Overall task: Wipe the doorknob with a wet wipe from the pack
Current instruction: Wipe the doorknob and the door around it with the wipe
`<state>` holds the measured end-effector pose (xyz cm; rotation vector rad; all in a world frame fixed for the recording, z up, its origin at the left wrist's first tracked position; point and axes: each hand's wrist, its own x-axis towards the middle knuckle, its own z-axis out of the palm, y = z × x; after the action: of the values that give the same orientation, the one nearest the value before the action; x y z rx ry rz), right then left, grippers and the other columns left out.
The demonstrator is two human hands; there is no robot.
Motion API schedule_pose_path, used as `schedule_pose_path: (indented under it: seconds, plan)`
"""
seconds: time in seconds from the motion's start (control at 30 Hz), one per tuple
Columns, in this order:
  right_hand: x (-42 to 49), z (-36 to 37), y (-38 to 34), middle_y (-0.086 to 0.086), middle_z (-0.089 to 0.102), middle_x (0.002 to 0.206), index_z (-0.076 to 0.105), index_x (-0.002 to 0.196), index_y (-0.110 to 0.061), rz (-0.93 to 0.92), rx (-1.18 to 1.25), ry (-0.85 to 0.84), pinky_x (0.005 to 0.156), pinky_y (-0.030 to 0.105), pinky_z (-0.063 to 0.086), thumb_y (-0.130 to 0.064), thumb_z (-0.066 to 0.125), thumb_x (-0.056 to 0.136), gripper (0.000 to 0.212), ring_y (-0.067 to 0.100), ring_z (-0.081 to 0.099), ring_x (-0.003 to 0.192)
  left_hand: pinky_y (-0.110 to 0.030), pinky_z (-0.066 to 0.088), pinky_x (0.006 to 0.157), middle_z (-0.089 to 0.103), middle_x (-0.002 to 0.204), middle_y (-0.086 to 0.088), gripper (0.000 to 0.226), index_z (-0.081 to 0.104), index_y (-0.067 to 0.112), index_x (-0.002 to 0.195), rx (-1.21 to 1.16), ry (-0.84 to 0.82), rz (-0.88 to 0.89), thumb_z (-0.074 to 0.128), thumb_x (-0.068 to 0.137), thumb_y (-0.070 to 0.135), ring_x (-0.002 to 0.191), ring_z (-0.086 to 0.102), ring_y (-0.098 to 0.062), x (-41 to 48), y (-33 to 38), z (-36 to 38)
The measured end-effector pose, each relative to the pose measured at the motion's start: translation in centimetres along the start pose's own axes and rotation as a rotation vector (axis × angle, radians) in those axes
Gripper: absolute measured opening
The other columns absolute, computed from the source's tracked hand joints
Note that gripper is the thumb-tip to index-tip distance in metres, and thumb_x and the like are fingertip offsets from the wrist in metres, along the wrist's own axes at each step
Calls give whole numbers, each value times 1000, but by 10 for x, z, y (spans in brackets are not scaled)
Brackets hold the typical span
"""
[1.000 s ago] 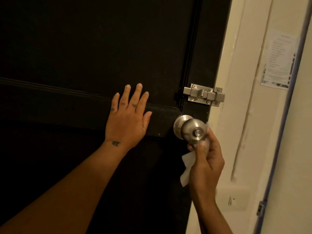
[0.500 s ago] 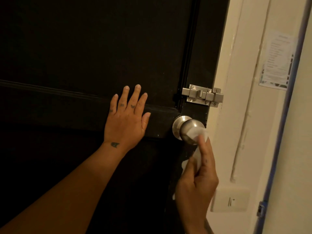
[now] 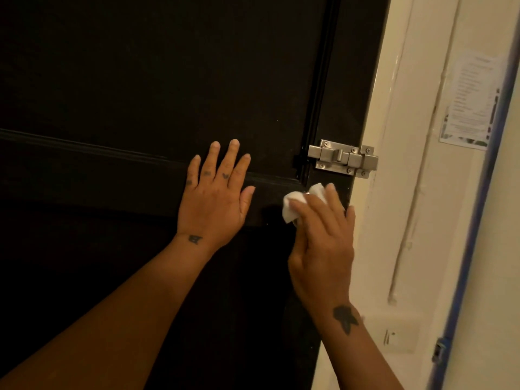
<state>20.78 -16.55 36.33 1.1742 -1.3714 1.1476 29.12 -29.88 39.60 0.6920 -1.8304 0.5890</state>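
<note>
The wiping step was in hand. The right hand (image 3: 323, 243) was cupped over the place where the doorknob sat, just below the steel slide bolt (image 3: 343, 160) at the door's edge, and its grip was closed around a white wet wipe (image 3: 291, 205), bunched against the knob with folds of it showing past the fingertips to the left and above. The doorknob itself was almost wholly hidden under the wipe and the fingers; only a small glint near the top of the wipe hinted at metal, so how much of it had been cleaned could not be told. The left hand (image 3: 215, 201) lay flat and spread on the dark door (image 3: 140, 80), fingers apart, holding nothing, apparently steadying the panel. The pack of wipes was not in view. The task looked well along, with the wipe on the knob. The next move probably called for turning the wrapped hand around the knob so the wipe reached its underside and neck, while the flat hand kept the door from swinging.
</note>
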Motion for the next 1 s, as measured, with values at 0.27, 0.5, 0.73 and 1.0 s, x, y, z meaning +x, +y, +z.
schedule_pose_path:
  seconds: [0.27,0.5,0.73,1.0]
  plan:
    - [-29,-17,23,10,65,113,65,101,-9,-301,-168,-49,111,53,11,-23,48,84,28,30,40,121,-54,28,106,37,147,-15,54,39,11,135,-7,7,8,25,91,38,134,34,-37,0,0,0]
    - [-2,-32,36,9,53,120,57,113,-5,31,128,148,98,59,40,-12,39,88,31,31,48,121,-54,28,106,37,147,-15,53,39,12,136,-13,18,6,26,91,38,134,34,-37,0,-1,0]
    - [-6,-26,29,8,54,119,50,122,0,213,264,68,101,13,34,3,42,84,39,22,51,115,-53,26,108,36,147,-14,55,38,12,136,-15,9,5,23,91,39,135,33,-37,-1,-1,1]
    - [-23,-33,18,5,52,118,49,119,-4,160,246,194,100,10,34,10,40,80,43,7,48,114,-53,26,108,36,148,-14,53,37,12,137,-26,19,4,25,92,39,135,32,-37,-1,-1,2]
